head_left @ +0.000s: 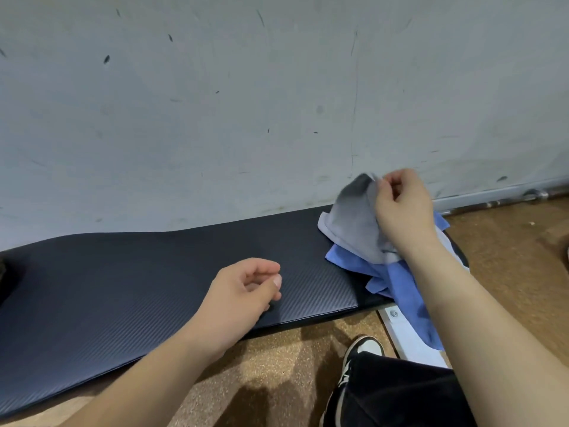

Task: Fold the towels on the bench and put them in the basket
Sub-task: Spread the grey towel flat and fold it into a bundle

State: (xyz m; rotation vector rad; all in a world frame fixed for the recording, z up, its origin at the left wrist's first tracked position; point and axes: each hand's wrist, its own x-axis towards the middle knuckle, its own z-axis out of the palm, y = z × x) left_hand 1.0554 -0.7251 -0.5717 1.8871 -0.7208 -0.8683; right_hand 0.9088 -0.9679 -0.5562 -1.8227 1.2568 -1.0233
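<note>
Nearest me I saw a dark trouser leg (400, 392) and a black-and-white shoe (363, 349) on the speckled brown floor (277, 365). The right hand (400, 208) pinched the grey towel (354, 223) by its peak at the right end of the table (123, 288), above a crumpled blue towel (397, 285) hanging off the front edge. The left hand (243, 291) hovered loosely curled, holding nothing, over the black ribbed padding. A scuffed pale wall (246, 103) stood behind.

Ribbed matt bench (154, 282), cloth towels (357, 223)

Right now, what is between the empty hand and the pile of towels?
In the head view, only bare bench lies between the left hand and the grey towel and blue towel.
</note>
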